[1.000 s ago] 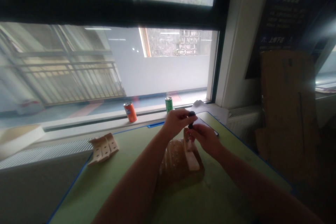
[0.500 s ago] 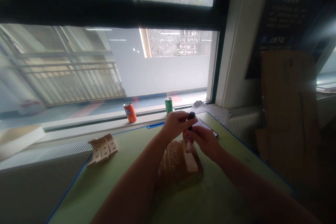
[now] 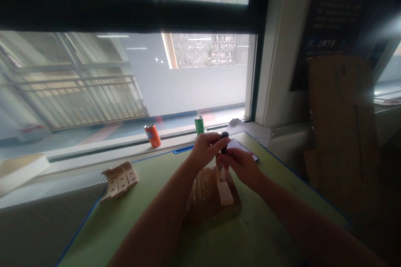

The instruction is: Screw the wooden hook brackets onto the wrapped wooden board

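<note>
Upright between my hands is a small black-handled tool (image 3: 224, 150), screwdriver-like; its lower end is hard to make out. My left hand (image 3: 204, 150) grips the top of the handle with its fingers closed. Just below, my right hand (image 3: 240, 163) has its fingers pinched together around the tool's lower part. Under the hands, a narrow pale wooden piece (image 3: 225, 194) lies along the right side of a brown block (image 3: 205, 190) that has a shiny, wrapped-looking surface. Whether the tool's tip touches the wooden piece cannot be seen.
Several joined pale pieces with holes (image 3: 120, 180) lie at the left edge of the green table (image 3: 266, 217). A phone (image 3: 246, 150) rests beyond my right hand. On the sill stand an orange can (image 3: 153, 136) and a green can (image 3: 199, 125). Cardboard (image 3: 341, 133) leans at right.
The view has shifted slightly, so the scene sits a little further left. Both hands keep their hold on the black-handled tool, with hardly any visible movement.
</note>
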The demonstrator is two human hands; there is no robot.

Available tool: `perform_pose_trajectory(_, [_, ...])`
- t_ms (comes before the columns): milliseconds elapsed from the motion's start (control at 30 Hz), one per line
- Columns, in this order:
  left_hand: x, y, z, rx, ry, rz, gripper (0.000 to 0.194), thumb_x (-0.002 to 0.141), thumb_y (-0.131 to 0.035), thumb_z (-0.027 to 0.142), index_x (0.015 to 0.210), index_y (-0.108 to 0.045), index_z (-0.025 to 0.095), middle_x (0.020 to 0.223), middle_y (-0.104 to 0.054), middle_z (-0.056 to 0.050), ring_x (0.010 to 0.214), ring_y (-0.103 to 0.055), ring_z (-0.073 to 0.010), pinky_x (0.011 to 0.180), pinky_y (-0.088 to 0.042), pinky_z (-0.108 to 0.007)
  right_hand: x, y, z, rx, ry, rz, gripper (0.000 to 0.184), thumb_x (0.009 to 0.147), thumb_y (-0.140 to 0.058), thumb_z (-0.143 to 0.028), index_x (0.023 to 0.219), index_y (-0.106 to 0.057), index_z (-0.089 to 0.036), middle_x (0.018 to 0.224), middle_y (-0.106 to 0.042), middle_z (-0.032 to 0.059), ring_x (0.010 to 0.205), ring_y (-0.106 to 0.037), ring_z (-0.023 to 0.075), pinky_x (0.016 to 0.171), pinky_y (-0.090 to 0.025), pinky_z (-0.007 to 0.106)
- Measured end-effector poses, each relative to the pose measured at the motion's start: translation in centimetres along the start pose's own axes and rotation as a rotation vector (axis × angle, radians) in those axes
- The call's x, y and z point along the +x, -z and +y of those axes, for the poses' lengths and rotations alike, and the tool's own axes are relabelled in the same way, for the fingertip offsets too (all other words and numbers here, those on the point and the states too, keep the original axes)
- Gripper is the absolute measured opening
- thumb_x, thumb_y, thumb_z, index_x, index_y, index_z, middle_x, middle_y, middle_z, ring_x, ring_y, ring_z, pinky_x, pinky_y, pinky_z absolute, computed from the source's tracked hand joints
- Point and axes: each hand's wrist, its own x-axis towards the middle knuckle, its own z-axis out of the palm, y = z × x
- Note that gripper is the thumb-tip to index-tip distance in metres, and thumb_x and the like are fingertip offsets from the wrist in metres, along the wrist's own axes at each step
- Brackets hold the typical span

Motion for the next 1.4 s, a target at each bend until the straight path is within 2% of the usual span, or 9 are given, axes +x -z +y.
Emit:
perform_pose_trajectory(500, [0.1, 0.1, -0.1, 0.076, -0.026, 0.01, 0.031, 0.076, -0.057, 0.042, 0.066, -0.065, 0.013, 0.054, -0.053, 0.001, 0.049, -0.047, -0.0075, 0.045, -0.036, -0.02, 0.0, 0.0, 0.4, 0.002, -0.005, -0.054, 0.018, 0.084, -0.049, -0.031, 0.082, -0.061, -0.017, 0.067, -0.063, 0.0015, 0.06, -0.058, 0.0127, 0.058, -0.045, 0.026])
perform_pose_trajectory(633, [0.4, -0.2, 0.2, 0.106, -0.073, 0.136, 0.03, 0.067, -0.067, 0.039, 0.086, -0.066, 0.016, 0.068, -0.06, -0.001, 0.055, -0.049, -0.0079, 0.049, -0.04, -0.02, 0.1, 0.2, 0.4, -0.029, -0.002, -0.059, 0.02, 0.083, -0.049, -0.032, 0.084, -0.062, -0.017, 0.07, -0.064, 0.0028, 0.062, -0.059, 0.0135, 0.06, -0.046, 0.028])
perform_pose_trajectory(700, [0.5, -0.3, 0.3, 0.102, -0.068, 0.171, 0.032, 0.065, -0.069, 0.039, 0.088, -0.065, 0.016, 0.07, -0.061, -0.002, 0.057, -0.051, -0.0084, 0.051, -0.043, -0.021, 0.2, 0.3, 0.5, -0.029, -0.005, -0.064, 0.019, 0.082, -0.052, -0.032, 0.083, -0.063, -0.017, 0.07, -0.064, 0.0026, 0.062, -0.059, 0.0137, 0.06, -0.046, 0.028])
perform_pose_trajectory(833, [0.6, 0.1, 0.6, 0.124, -0.084, 0.035, 0.024, 0.071, -0.065, 0.036, 0.086, -0.067, 0.017, 0.079, -0.065, -0.004, 0.065, -0.056, -0.0101, 0.061, -0.048, -0.024, 0.2, 0.4, 0.9, 0.009, -0.048, -0.051, 0.016, 0.078, -0.057, -0.032, 0.08, -0.063, -0.016, 0.065, -0.062, 0.0011, 0.058, -0.056, 0.0128, 0.056, -0.045, 0.026])
perform_pose_trajectory(1000, [0.5, 1.2, 1.2, 0.069, -0.07, -0.211, 0.024, 0.078, -0.058, 0.032, 0.097, -0.066, 0.019, 0.085, -0.066, -0.005, 0.071, -0.06, -0.012, 0.067, -0.05, -0.027, 0.3, 0.5, 1.2, 0.054, -0.119, -0.05, 0.015, 0.073, -0.062, -0.031, 0.076, -0.063, -0.016, 0.06, -0.059, -0.0006, 0.053, -0.053, 0.011, 0.05, -0.042, 0.024])
perform_pose_trajectory(1133, [0.3, 1.1, 1.4, -0.067, -0.053, -0.367, 0.032, 0.083, -0.05, 0.029, 0.113, -0.058, 0.02, 0.092, -0.065, -0.007, 0.071, -0.059, -0.0111, 0.065, -0.05, -0.025, 0.5, 0.6, 1.2, 0.005, -0.077, -0.051, 0.015, 0.072, -0.063, -0.03, 0.071, -0.065, -0.016, 0.056, -0.056, -0.0018, 0.051, -0.049, 0.0099, 0.048, -0.038, 0.023])
perform_pose_trajectory(1233, [0.2, 0.2, 1.0, -0.076, -0.039, -0.262, 0.038, 0.08, -0.055, 0.03, 0.116, -0.054, 0.017, 0.09, -0.064, -0.007, 0.069, -0.058, -0.0107, 0.063, -0.048, -0.025, 0.6, 0.8, 1.3, -0.051, -0.053, -0.04, 0.015, 0.071, -0.064, -0.031, 0.07, -0.067, -0.016, 0.058, -0.059, -0.0006, 0.053, -0.05, 0.0102, 0.049, -0.038, 0.023])
perform_pose_trajectory(1333, [0.3, -0.6, 0.6, 0.058, -0.073, -0.024, 0.034, 0.068, -0.068, 0.031, 0.097, -0.06, 0.016, 0.081, -0.061, -0.003, 0.067, -0.053, -0.0098, 0.06, -0.045, -0.023, 0.6, 0.9, 1.4, -0.095, -0.054, -0.012, 0.017, 0.071, -0.064, -0.032, 0.072, -0.067, -0.016, 0.062, -0.061, 0.0003, 0.056, -0.052, 0.011, 0.05, -0.038, 0.023])
perform_pose_trajectory(1400, [0.4, -0.7, 0.7, 0.145, -0.101, 0.056, 0.025, 0.067, -0.068, 0.031, 0.083, -0.059, 0.016, 0.077, -0.059, -0.001, 0.064, -0.05, -0.009, 0.058, -0.042, -0.022, 0.6, 0.9, 1.5, -0.145, -0.059, 0.006, 0.02, 0.07, -0.064, -0.034, 0.065, -0.064, -0.016, 0.059, -0.059, -0.0003, 0.054, -0.051, 0.0107, 0.048, -0.037, 0.023])
